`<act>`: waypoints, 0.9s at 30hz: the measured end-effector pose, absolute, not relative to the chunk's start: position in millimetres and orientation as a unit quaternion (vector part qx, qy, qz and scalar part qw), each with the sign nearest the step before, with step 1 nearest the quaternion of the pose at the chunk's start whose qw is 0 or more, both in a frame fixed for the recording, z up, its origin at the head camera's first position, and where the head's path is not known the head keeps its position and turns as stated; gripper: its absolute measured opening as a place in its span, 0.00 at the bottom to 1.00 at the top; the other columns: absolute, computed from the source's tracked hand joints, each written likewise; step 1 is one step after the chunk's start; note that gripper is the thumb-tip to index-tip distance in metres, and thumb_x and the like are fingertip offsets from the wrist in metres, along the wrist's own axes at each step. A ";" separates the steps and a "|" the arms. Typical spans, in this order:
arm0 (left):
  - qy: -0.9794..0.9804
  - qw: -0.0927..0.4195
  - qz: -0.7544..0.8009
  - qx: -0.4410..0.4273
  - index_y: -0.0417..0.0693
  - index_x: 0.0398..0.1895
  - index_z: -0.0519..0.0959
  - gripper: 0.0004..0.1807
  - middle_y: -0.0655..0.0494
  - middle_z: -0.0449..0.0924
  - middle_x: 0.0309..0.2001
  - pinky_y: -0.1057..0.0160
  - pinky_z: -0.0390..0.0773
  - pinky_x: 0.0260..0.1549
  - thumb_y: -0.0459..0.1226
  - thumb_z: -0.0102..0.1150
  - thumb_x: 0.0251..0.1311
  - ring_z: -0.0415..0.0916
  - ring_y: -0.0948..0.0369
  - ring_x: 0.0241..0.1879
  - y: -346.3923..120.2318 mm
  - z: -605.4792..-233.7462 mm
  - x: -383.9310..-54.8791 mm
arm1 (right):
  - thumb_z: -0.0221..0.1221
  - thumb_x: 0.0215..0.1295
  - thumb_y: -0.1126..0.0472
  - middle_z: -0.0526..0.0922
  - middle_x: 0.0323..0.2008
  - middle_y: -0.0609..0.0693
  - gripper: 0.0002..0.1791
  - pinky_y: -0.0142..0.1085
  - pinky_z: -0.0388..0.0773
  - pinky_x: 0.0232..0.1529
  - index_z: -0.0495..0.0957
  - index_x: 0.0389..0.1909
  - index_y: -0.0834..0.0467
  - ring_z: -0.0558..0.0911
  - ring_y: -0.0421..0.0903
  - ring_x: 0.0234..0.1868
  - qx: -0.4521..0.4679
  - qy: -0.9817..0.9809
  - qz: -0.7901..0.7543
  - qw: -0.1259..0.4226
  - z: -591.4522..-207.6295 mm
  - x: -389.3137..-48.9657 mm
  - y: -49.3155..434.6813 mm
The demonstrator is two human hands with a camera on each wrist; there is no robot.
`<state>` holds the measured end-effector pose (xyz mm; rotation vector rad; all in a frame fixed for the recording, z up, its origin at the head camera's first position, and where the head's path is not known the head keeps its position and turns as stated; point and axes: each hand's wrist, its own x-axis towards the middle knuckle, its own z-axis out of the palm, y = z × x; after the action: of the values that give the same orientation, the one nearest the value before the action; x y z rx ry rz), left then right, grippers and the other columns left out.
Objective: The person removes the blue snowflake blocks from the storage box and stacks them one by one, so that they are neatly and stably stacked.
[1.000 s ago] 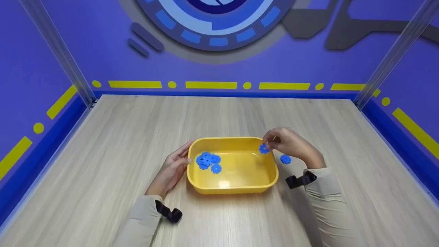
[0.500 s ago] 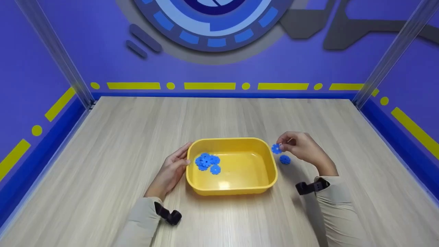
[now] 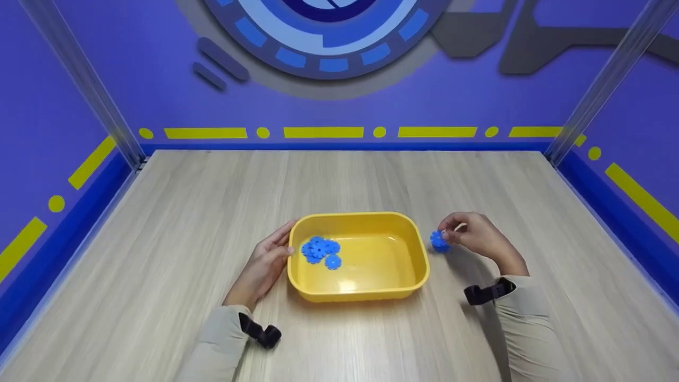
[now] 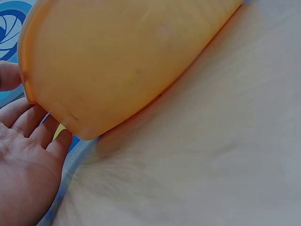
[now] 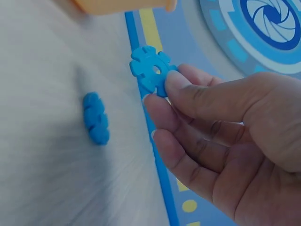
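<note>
Remote watch: purple-blue printed wall panels (image 3: 191, 106) stand round three sides of the pale wood-grain desk (image 3: 223, 201). On it I have a yellow, rounded-rectangular plastic bin (image 3: 360, 291), upright. The left hand (image 3: 265, 265) braces its left end, thumb on the rim, fingers against the outer wall; a sudden pull there could, I judge, tip the bin or slide its contents. The right hand (image 3: 475, 233), beyond the bin's right end, pinches a flat blue plastic disc (image 5: 142, 69) with notched edge and centre hole, thumb and fingers parted only by its thickness. Only the edge is held, so a loose pinch could drop it. Below it, apart in the right wrist view, a thick blue notched piece (image 5: 96, 120) rests on the desk; a low sweep of the knuckles could knock it away. Count, big to small: one desk, one bin, two hands, two black wrist cameras (image 3: 489, 292); one disc pinched; one thick piece outside, possibly several discs stacked, I cannot tell; inside the bin's left part, an overlapping blue disc pile (image 3: 323, 245), at least four by my count, plus one nearer disc (image 3: 333, 261), touching or just beside it.
</note>
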<state>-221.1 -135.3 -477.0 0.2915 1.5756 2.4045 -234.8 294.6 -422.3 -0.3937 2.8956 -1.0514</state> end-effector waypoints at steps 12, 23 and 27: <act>0.543 0.129 0.824 0.097 0.35 0.73 0.52 0.37 0.42 0.50 0.75 0.60 0.59 0.70 0.21 0.44 0.58 0.50 0.52 0.74 -135.9 -477.2 -221.6 | 0.60 0.60 0.67 0.83 0.33 0.57 0.05 0.28 0.77 0.34 0.82 0.35 0.64 0.78 0.44 0.32 -0.099 0.934 -0.344 0.026 -432.8 -236.6 302.8; 0.543 0.130 0.825 0.089 0.35 0.74 0.51 0.37 0.43 0.50 0.75 0.63 0.63 0.67 0.22 0.45 0.58 0.50 0.52 0.74 -135.6 -476.5 -220.8 | 0.60 0.62 0.66 0.83 0.35 0.57 0.07 0.29 0.78 0.32 0.82 0.39 0.65 0.78 0.44 0.30 -0.055 0.933 -0.350 0.065 -436.7 -238.6 303.2; 0.542 0.130 0.825 0.093 0.35 0.74 0.51 0.37 0.43 0.50 0.75 0.64 0.64 0.67 0.21 0.45 0.58 0.50 0.52 0.74 -135.5 -475.7 -220.7 | 0.60 0.62 0.67 0.82 0.36 0.58 0.07 0.28 0.78 0.31 0.82 0.39 0.65 0.77 0.44 0.30 -0.044 0.931 -0.356 0.068 -438.6 -238.6 302.4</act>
<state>-220.7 -135.5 -475.7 0.2694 1.5762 2.3965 -238.6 302.4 -438.6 -0.1328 2.8040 -1.0711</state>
